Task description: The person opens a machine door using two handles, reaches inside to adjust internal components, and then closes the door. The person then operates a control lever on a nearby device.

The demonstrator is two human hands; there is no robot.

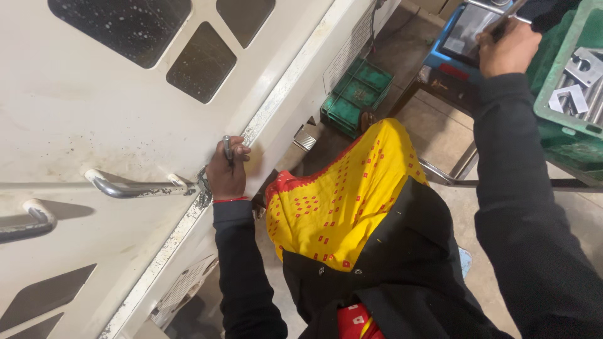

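Note:
My left hand is closed around a small grey metal piece. It rests against the edge of a large white machine door, just right of a chrome door handle. At the top right, my right hand grips a thin pen-like metal tool and touches a dark screen set in a blue box. Both arms are in black sleeves.
A yellow cloth with red marks and a black jacket hang in front of me. A green crate with grey metal parts sits at the right on a metal frame. Green crates lie on the floor by the machine. A second chrome handle is at far left.

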